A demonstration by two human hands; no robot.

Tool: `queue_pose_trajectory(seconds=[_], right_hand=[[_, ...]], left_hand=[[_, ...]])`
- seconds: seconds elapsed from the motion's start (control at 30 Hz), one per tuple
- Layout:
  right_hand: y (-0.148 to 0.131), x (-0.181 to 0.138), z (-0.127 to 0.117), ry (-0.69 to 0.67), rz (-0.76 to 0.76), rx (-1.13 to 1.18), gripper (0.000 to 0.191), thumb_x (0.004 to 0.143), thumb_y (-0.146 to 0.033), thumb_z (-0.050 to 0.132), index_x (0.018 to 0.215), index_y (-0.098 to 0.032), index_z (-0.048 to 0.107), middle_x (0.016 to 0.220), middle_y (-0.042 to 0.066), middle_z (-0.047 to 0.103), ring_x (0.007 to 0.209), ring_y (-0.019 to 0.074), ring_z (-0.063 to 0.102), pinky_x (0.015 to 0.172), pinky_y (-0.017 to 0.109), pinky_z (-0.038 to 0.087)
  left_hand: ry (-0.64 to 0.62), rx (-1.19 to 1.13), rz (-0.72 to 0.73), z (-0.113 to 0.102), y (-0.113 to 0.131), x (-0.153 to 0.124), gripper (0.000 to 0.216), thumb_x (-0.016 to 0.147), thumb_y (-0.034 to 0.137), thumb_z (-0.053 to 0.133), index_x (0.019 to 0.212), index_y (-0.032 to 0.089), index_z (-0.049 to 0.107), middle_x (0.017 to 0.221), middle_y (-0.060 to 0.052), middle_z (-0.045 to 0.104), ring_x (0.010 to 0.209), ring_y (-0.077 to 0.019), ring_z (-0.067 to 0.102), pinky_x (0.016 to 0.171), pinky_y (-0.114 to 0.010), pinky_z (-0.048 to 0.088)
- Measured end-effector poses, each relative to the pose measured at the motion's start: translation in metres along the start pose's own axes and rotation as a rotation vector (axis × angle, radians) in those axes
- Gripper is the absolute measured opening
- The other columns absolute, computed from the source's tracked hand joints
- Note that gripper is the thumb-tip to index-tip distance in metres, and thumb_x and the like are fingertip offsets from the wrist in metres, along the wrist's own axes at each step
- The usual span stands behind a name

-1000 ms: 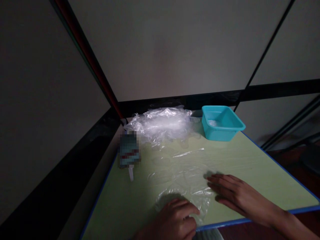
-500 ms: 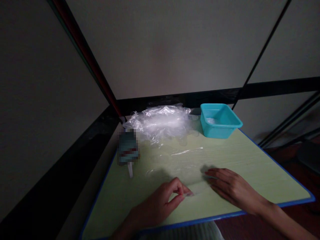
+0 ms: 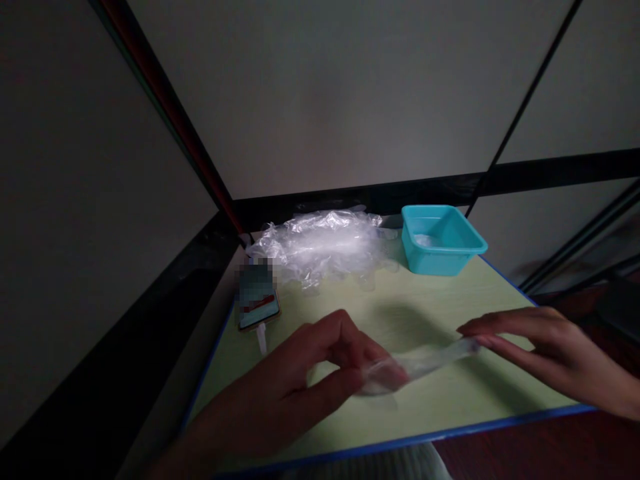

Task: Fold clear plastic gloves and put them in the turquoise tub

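A clear plastic film piece (image 3: 415, 365) hangs stretched between my two hands above the pale green table (image 3: 450, 300). My left hand (image 3: 300, 387) pinches its left end between thumb and fingers. My right hand (image 3: 545, 350) pinches its right end with fingertips pressed together. Both hands are lifted off the table surface.
A heap of crumpled clear plastic (image 3: 323, 247) lies at the table's back. Right of it stands a teal tub (image 3: 443, 248) with something pale inside. A phone (image 3: 257, 300) lies near the left edge, a small white item (image 3: 261, 339) beside it. Dark frame bars surround the table.
Both hands have risen from the table, lifting the plastic film off the surface and pulling it taut between them. The right hand moved right, the left hand up.
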State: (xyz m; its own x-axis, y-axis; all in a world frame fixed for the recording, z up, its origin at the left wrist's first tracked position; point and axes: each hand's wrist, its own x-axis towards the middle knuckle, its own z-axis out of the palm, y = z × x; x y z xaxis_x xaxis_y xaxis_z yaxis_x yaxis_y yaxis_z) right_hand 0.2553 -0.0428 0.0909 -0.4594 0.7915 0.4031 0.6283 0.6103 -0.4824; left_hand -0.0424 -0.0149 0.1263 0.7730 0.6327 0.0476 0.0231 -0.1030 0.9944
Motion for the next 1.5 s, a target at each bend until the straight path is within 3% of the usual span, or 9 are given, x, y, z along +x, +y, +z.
queue_pose_trajectory(seconds=[0.13,0.27,0.43,0.6,0.73,0.9,1.07,1.23,1.5], right_hand=[[-0.017,0.02,-0.025,0.09,0.048,0.229,0.015,0.079,-0.02,0.057,0.089,-0.029,0.064,0.062,-0.004,0.068,0.052,0.0095,0.064,0.047,0.012,0.052],[-0.016,0.041,-0.036,0.05,0.187,0.453,0.01,0.079,-0.025,0.059,0.082,-0.025,0.068,0.064,0.0,0.068,0.048,0.0088,0.061,0.045,0.014,0.05],[0.017,0.065,-0.02,-0.055,0.311,0.637,0.012,0.077,-0.029,0.059,0.079,-0.019,0.065,0.065,0.001,0.067,0.048,0.0086,0.059,0.045,0.018,0.046],[0.062,0.074,0.023,-0.199,0.459,0.631,0.026,0.071,-0.038,0.062,0.082,-0.014,0.062,0.063,0.003,0.067,0.049,0.0118,0.059,0.041,0.02,0.037],[0.095,0.071,0.059,-0.219,0.532,0.658,0.033,0.067,-0.042,0.063,0.083,-0.013,0.06,0.062,0.003,0.066,0.05,0.0134,0.059,0.042,0.021,0.036],[0.12,0.064,0.083,-0.154,0.591,0.652,0.038,0.066,-0.047,0.062,0.079,-0.012,0.057,0.065,0.005,0.066,0.05,0.0125,0.058,0.041,0.021,0.037],[0.128,0.058,0.084,-0.077,0.642,0.642,0.034,0.067,-0.046,0.062,0.079,-0.015,0.054,0.065,0.005,0.065,0.05,0.0132,0.059,0.041,0.023,0.042],[0.128,0.053,0.086,0.007,0.665,0.621,0.035,0.067,-0.035,0.062,0.092,-0.015,0.049,0.063,0.003,0.064,0.047,0.0125,0.057,0.042,0.023,0.043],[0.123,0.051,0.095,0.111,0.627,0.573,0.038,0.064,-0.031,0.061,0.095,-0.014,0.048,0.057,-0.002,0.058,0.045,0.0124,0.054,0.043,0.024,0.041]], left_hand=[[-0.024,-0.192,0.15,-0.004,0.032,0.01,0.009,0.087,0.019,0.045,0.079,0.019,0.042,0.099,-0.005,0.063,0.091,-0.0212,0.061,0.076,-0.035,0.046],[0.026,-0.205,0.254,-0.022,0.033,0.03,0.009,0.087,0.018,0.044,0.079,0.018,0.041,0.092,-0.004,0.066,0.077,-0.0194,0.066,0.064,-0.026,0.048],[0.115,-0.189,0.108,-0.052,-0.006,0.06,0.012,0.085,0.022,0.045,0.075,0.017,0.039,0.09,-0.005,0.067,0.074,-0.018,0.066,0.061,-0.023,0.046],[0.215,-0.152,-0.096,-0.069,-0.06,0.082,0.017,0.079,0.028,0.05,0.073,0.018,0.037,0.091,-0.006,0.066,0.069,-0.015,0.066,0.061,-0.023,0.045],[0.271,-0.028,-0.239,-0.075,-0.095,0.097,0.015,0.076,0.025,0.048,0.07,0.018,0.036,0.084,-0.007,0.065,0.065,-0.0161,0.066,0.059,-0.025,0.047],[0.406,0.192,-0.255,-0.079,-0.123,0.117,0.009,0.076,0.021,0.044,0.07,0.019,0.037,0.078,-0.003,0.062,0.066,-0.0153,0.064,0.057,-0.025,0.047],[0.552,0.532,-0.118,-0.074,-0.126,0.112,0.008,0.076,0.015,0.043,0.08,0.02,0.04,0.093,-0.003,0.056,0.087,-0.0169,0.057,0.07,-0.028,0.045],[0.447,0.846,-0.062,-0.053,-0.116,0.076,0.019,0.074,0.014,0.047,0.092,0.02,0.044,0.096,-0.004,0.055,0.089,-0.0191,0.053,0.077,-0.033,0.041],[0.079,1.262,-0.055,-0.025,-0.109,0.045,0.008,0.069,0.018,0.053,0.077,0.017,0.053,0.086,-0.005,0.056,0.083,-0.0211,0.051,0.074,-0.032,0.041]])
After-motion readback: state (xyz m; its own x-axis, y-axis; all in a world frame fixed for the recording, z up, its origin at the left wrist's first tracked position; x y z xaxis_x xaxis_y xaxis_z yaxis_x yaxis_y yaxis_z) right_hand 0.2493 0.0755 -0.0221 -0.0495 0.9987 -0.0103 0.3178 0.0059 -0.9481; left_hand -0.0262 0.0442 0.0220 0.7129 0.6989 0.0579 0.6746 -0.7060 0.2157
